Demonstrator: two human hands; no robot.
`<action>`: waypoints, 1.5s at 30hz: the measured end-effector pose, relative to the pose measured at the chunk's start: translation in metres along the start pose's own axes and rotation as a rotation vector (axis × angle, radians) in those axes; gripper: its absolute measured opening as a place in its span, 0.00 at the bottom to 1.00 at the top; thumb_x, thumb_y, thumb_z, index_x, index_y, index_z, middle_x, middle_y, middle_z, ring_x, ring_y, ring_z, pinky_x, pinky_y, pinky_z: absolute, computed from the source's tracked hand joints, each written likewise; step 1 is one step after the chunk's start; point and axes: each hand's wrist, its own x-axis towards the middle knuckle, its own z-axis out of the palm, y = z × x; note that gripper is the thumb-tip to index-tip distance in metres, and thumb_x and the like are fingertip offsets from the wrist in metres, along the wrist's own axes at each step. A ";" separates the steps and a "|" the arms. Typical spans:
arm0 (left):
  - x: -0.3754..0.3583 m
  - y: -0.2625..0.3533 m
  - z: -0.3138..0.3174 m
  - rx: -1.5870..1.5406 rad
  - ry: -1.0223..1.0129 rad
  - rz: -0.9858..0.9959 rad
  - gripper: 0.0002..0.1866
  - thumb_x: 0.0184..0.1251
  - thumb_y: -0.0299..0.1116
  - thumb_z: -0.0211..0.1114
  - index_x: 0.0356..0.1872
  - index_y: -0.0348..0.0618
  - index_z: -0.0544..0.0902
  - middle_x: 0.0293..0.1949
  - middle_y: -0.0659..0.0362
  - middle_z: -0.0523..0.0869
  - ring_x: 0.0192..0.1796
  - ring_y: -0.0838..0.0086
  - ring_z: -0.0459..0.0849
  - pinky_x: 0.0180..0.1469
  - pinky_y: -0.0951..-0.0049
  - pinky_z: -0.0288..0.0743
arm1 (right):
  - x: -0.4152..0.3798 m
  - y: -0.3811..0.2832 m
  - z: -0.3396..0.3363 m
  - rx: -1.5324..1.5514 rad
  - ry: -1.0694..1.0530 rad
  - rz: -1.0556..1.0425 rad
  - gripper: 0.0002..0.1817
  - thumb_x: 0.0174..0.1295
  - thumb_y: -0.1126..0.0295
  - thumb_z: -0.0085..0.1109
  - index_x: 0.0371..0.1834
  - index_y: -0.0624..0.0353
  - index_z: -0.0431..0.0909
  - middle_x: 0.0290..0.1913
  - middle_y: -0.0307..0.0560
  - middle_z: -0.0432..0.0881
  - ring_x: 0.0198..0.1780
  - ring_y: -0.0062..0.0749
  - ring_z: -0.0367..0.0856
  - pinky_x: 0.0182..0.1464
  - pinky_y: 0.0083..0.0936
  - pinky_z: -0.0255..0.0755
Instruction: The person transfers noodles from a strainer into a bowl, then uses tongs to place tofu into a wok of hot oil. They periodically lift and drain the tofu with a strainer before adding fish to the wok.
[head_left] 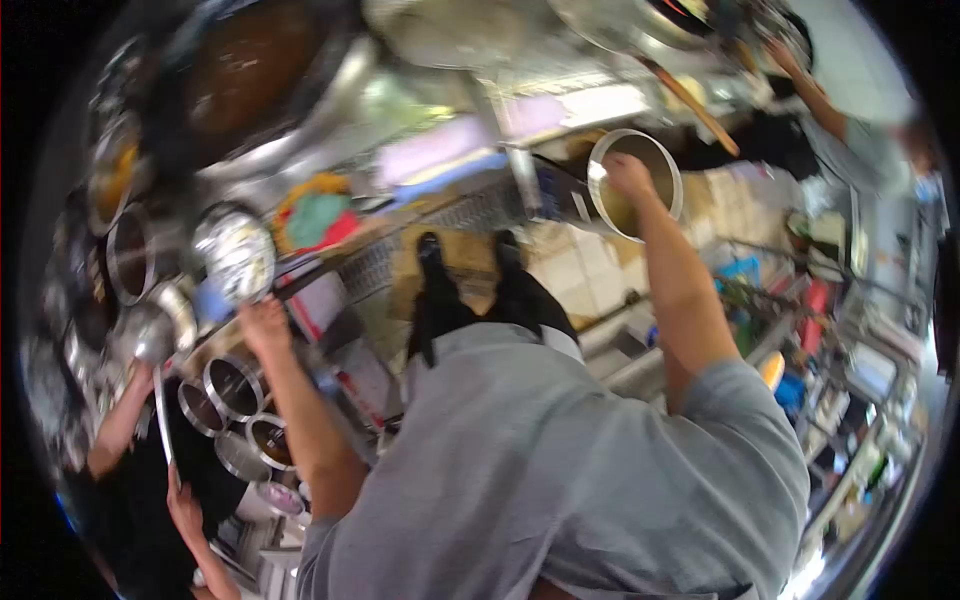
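My left hand [264,326] is closed on the near edge of a round metal dish [235,250], held out to the left. Its inside looks shiny and mottled white; blur hides whether that is food or glare. My right hand [628,176] reaches out to the right and is closed at a round metal pot [672,180], with the fingers over its opening. The pot is tipped so its mouth faces me, and the inside looks yellowish. Exactly where the fingers grip the pot is hard to make out.
A large wok [250,70] of brown liquid sits at upper left. Several metal pots [236,388] stand at left, where a co-worker's hands hold a long ladle [163,410]. Another person [870,150] works at upper right. Shelving [850,440] lines the right side.
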 end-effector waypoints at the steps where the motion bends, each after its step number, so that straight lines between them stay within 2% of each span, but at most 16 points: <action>1: -0.008 0.000 0.005 -0.054 0.065 0.007 0.17 0.61 0.49 0.50 0.33 0.44 0.71 0.33 0.54 0.78 0.35 0.68 0.78 0.35 0.72 0.74 | 0.000 -0.005 -0.005 -0.117 -0.017 0.100 0.14 0.52 0.63 0.51 0.37 0.59 0.77 0.36 0.54 0.79 0.38 0.47 0.78 0.40 0.33 0.71; 5: -0.046 -0.024 -0.007 0.023 0.306 -0.039 0.17 0.60 0.51 0.50 0.29 0.47 0.70 0.45 0.51 0.77 0.39 0.65 0.78 0.41 0.68 0.74 | 0.000 0.004 0.014 -0.239 -0.092 0.058 0.11 0.52 0.68 0.47 0.32 0.56 0.79 0.37 0.57 0.79 0.39 0.50 0.78 0.42 0.37 0.72; 7: -0.086 -0.047 -0.006 0.110 0.318 -0.081 0.17 0.61 0.50 0.48 0.29 0.47 0.71 0.47 0.52 0.77 0.40 0.65 0.77 0.42 0.67 0.73 | -0.002 -0.009 0.026 -0.461 -0.254 -0.054 0.14 0.53 0.64 0.51 0.42 0.54 0.74 0.36 0.59 0.78 0.42 0.49 0.77 0.44 0.38 0.72; 11: -0.170 -0.108 0.009 0.168 0.236 -0.191 0.15 0.60 0.48 0.51 0.37 0.48 0.75 0.50 0.57 0.75 0.48 0.61 0.73 0.40 0.70 0.67 | 0.001 -0.020 0.055 -0.495 -0.435 0.049 0.13 0.60 0.69 0.35 0.43 0.61 0.69 0.44 0.60 0.76 0.45 0.51 0.77 0.44 0.43 0.71; 14: -0.216 -0.146 0.044 0.113 0.183 -0.230 0.14 0.58 0.48 0.54 0.35 0.50 0.74 0.42 0.60 0.78 0.40 0.66 0.74 0.40 0.70 0.66 | 0.014 0.013 0.087 -0.627 -0.412 -0.206 0.15 0.60 0.68 0.35 0.42 0.61 0.71 0.42 0.59 0.77 0.44 0.50 0.77 0.42 0.41 0.72; 16: -0.235 -0.164 0.069 0.127 0.124 -0.232 0.13 0.58 0.46 0.53 0.33 0.50 0.74 0.40 0.60 0.78 0.38 0.68 0.74 0.39 0.70 0.66 | -0.013 -0.030 0.053 -0.455 -0.302 0.001 0.12 0.56 0.70 0.43 0.39 0.60 0.75 0.43 0.55 0.77 0.44 0.47 0.78 0.43 0.37 0.73; 18: -0.238 -0.183 0.085 0.145 0.003 -0.220 0.13 0.59 0.45 0.50 0.32 0.48 0.74 0.39 0.59 0.78 0.33 0.69 0.76 0.37 0.68 0.69 | 0.012 0.033 0.102 -0.769 -0.319 -0.499 0.13 0.54 0.64 0.49 0.38 0.58 0.74 0.38 0.57 0.78 0.42 0.51 0.77 0.43 0.40 0.70; 22: -0.248 -0.202 0.118 0.037 -0.090 -0.351 0.08 0.61 0.40 0.49 0.38 0.50 0.70 0.44 0.58 0.78 0.37 0.71 0.78 0.38 0.71 0.70 | 0.014 0.017 0.096 -0.383 -0.456 0.020 0.13 0.51 0.69 0.49 0.32 0.67 0.79 0.37 0.61 0.79 0.41 0.48 0.79 0.41 0.35 0.73; 25: -0.259 -0.191 0.145 0.105 -0.137 -0.365 0.09 0.61 0.40 0.51 0.39 0.51 0.70 0.44 0.59 0.78 0.35 0.74 0.78 0.36 0.75 0.70 | -0.011 -0.012 0.067 -0.350 -0.463 0.007 0.14 0.51 0.67 0.49 0.32 0.67 0.78 0.32 0.60 0.80 0.35 0.47 0.80 0.36 0.34 0.72; 27: -0.259 -0.183 0.153 0.126 -0.178 -0.374 0.09 0.62 0.41 0.50 0.40 0.51 0.70 0.44 0.60 0.78 0.36 0.74 0.78 0.36 0.75 0.70 | -0.023 -0.008 0.078 0.435 -0.410 0.481 0.15 0.51 0.62 0.52 0.28 0.67 0.77 0.27 0.58 0.80 0.26 0.48 0.79 0.31 0.36 0.71; 28: -0.260 -0.180 0.157 0.150 -0.206 -0.401 0.10 0.62 0.42 0.49 0.40 0.51 0.71 0.44 0.61 0.78 0.36 0.74 0.78 0.36 0.76 0.70 | -0.024 -0.005 0.068 0.434 -0.400 0.481 0.15 0.51 0.62 0.52 0.28 0.67 0.77 0.27 0.58 0.80 0.26 0.48 0.79 0.31 0.36 0.71; 33: -0.272 -0.175 0.169 0.313 -0.432 -0.405 0.16 0.63 0.48 0.48 0.44 0.49 0.71 0.45 0.58 0.79 0.43 0.75 0.77 0.41 0.72 0.71 | -0.083 -0.058 -0.067 0.045 -0.036 -0.689 0.09 0.44 0.73 0.57 0.15 0.63 0.68 0.19 0.55 0.68 0.27 0.46 0.68 0.32 0.35 0.62; 35: -0.280 -0.169 0.179 0.355 -0.567 -0.568 0.26 0.59 0.57 0.49 0.45 0.44 0.70 0.46 0.56 0.78 0.45 0.72 0.77 0.45 0.74 0.71 | -0.111 -0.095 -0.111 0.101 -0.150 -0.548 0.11 0.42 0.76 0.57 0.12 0.62 0.64 0.24 0.53 0.67 0.30 0.44 0.68 0.34 0.34 0.62; 39: -0.310 -0.159 0.210 0.166 -0.685 -0.772 0.45 0.53 0.68 0.45 0.61 0.39 0.53 0.47 0.43 0.75 0.42 0.67 0.79 0.46 0.68 0.73 | -0.188 -0.181 -0.134 0.226 -0.238 -0.787 0.14 0.40 0.76 0.60 0.11 0.63 0.62 0.28 0.51 0.67 0.29 0.44 0.68 0.34 0.32 0.64; 43: -0.319 -0.164 0.211 -0.512 -0.695 -0.882 0.42 0.53 0.65 0.49 0.58 0.38 0.60 0.45 0.44 0.76 0.47 0.60 0.77 0.53 0.61 0.68 | -0.235 -0.224 -0.088 0.189 -0.499 -1.102 0.12 0.44 0.68 0.62 0.19 0.62 0.70 0.31 0.51 0.69 0.32 0.44 0.70 0.32 0.34 0.67; 45: -0.327 -0.162 0.209 -0.706 -0.579 -0.621 0.37 0.55 0.61 0.50 0.53 0.36 0.65 0.45 0.44 0.76 0.47 0.56 0.76 0.56 0.59 0.66 | -0.261 -0.255 -0.101 0.194 -0.726 -1.147 0.12 0.48 0.66 0.61 0.20 0.62 0.69 0.36 0.51 0.69 0.36 0.44 0.71 0.37 0.32 0.67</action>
